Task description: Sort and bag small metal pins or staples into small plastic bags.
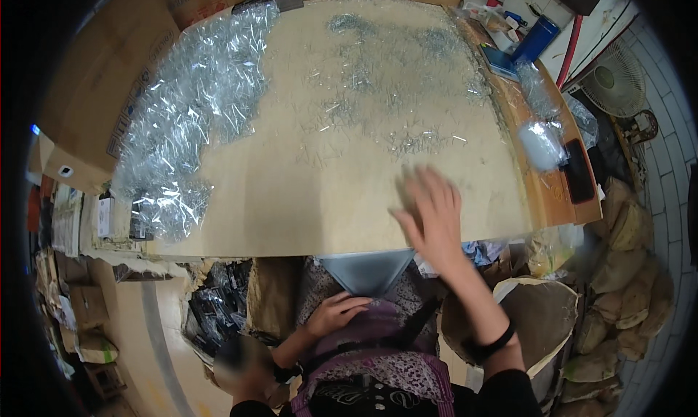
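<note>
A cluttered workroom holds a pale wooden table (291,191), with cardboard boxes (94,90) along its left and far edges. Small metal pins (392,97) lie scattered over the far and right part of the tabletop. A heap of clear plastic bags (196,104) covers the left side; what they hold cannot be told. The right hand (430,213) is blurred over the table's near right edge, fingers spread apart and flat, just short of the nearest pins. The left hand (336,311) rests in the lap, fingers loosely curled on the lower edge of a grey tray (363,268) tucked under the table edge; its contents do not show. A blue bottle (534,39) and a fan (616,82) stand at the far right, sacks (625,271) below them.
</note>
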### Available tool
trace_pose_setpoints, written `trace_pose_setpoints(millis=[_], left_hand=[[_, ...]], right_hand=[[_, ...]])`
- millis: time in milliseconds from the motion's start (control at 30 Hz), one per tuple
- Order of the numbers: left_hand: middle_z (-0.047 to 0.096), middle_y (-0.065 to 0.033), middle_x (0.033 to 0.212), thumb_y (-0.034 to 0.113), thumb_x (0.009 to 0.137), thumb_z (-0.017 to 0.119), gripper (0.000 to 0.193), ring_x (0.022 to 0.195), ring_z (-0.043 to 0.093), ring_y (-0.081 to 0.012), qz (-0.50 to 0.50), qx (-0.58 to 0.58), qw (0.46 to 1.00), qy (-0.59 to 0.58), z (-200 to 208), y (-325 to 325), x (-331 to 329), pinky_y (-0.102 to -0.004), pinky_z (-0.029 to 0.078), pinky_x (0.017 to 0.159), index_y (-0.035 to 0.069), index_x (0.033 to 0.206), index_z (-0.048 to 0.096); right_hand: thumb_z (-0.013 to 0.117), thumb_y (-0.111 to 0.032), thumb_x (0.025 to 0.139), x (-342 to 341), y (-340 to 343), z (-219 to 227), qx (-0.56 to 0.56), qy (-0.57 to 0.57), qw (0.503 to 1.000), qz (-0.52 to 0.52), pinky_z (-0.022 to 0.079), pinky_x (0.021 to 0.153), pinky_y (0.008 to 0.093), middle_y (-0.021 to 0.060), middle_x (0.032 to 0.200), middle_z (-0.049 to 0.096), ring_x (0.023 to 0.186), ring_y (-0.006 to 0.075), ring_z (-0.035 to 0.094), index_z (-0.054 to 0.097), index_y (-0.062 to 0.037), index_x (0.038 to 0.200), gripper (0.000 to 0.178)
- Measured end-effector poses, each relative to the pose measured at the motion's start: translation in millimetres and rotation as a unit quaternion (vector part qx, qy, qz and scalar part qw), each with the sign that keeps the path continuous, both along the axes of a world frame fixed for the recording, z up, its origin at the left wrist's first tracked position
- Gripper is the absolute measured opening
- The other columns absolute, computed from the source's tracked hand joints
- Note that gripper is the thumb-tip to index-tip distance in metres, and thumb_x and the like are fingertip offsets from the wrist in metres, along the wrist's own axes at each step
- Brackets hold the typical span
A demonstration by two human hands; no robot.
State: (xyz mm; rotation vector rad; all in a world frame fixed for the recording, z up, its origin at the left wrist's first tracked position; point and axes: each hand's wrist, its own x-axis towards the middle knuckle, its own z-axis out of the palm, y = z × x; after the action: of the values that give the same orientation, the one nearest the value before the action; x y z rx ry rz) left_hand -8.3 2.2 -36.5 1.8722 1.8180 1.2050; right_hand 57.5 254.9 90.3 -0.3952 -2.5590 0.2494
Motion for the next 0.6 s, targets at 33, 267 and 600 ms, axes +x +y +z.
trace_pose_setpoints(millis=[33,267,600], left_hand=[[0.065,-0.0025,0.101,0.009,0.080,0.066,0.010,0.080,0.063,-0.0188,-0.001,0.026,0.999,0.019,3,7,-1,-0.0273,0.053,0.071,0.004,0.089,0.065],[0.066,-0.0036,0.097,0.010,0.081,0.066,0.013,0.080,0.063,-0.0196,0.069,-0.050,0.985,-0.150,19,9,3,-0.0287,0.053,0.073,0.003,0.092,0.066],[0.068,-0.0077,0.091,0.008,0.081,0.067,0.011,0.079,0.064,-0.0227,0.115,-0.072,0.965,-0.226,27,9,6,-0.0316,0.052,0.071,0.003,0.091,0.067]], right_hand=[[0.060,-0.040,0.084,-19,23,2,-0.038,0.001,0.999,-0.001,0.020,0.105,0.0525,0.0207,0.138,0.036,0.130,0.0330,0.032,0.044,-0.0048,0.130,0.060],[0.048,-0.052,0.088,-131,61,-9,0.023,-0.129,0.986,0.108,0.013,0.110,0.0543,0.0112,0.145,0.033,0.136,0.0312,0.026,0.044,-0.0184,0.135,0.058],[0.050,-0.017,0.089,-56,32,3,-0.067,-0.104,0.974,0.190,0.026,0.108,0.0457,0.0084,0.134,0.048,0.129,0.0294,0.037,0.055,-0.0139,0.123,0.035]])
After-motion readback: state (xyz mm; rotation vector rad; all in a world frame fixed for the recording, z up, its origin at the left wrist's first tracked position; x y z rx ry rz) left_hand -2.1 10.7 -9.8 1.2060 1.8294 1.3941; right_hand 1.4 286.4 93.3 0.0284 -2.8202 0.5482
